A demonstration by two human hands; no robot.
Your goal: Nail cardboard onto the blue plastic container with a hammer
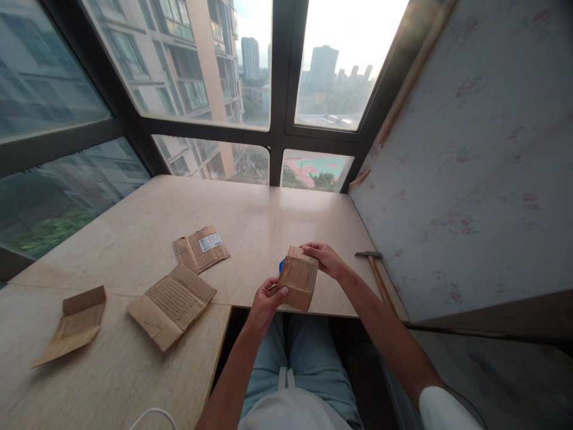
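Both my hands grip one folded piece of brown cardboard, held tilted above the front edge of the table. My left hand pinches its lower left corner between thumb and fingers. At the upper right edge, my right hand is closed on it the same way. Creases and a ribbed, worn surface show on the cardboard. Behind its left side peeks a small blue thing; most of it is hidden, so I cannot tell its kind.
On the table, left of my hands, lie a cardboard piece with a white label, a larger unfolded piece and a bent piece. A hammer lies by the right wall. A white cable curves at the front.
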